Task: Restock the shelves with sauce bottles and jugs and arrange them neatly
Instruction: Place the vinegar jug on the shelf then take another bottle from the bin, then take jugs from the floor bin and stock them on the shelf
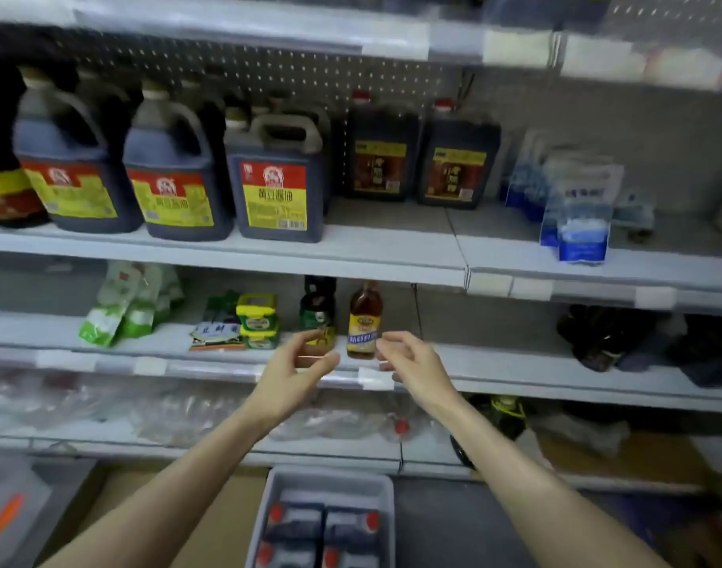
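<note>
Grey shop shelving rises in tiers across the whole view. Nearest, low down, a grey bin (330,477) holds red-capped bottles (297,522), too blurred to tell how they lie.

Above it both bare arms reach forward to the middle shelf (515,362). The left hand (295,364) is loosely curled with thumb and fingers apart. It holds nothing and hovers in front of a dark bottle (319,307) with a green label. The right hand (410,360) is also relaxed and half curled, its fingertips just beside the lower label of an amber bottle (364,317). Whether they touch it I cannot tell.

Both bottles stand upright side by side near the shelf's front edge, necks pointing up.

Farther up, on the upper shelf (392,239), dark handled jugs (275,186) stand upright in a row, yellow-and-red labels facing out. Two red-capped jugs (381,153) sit further back.
</note>
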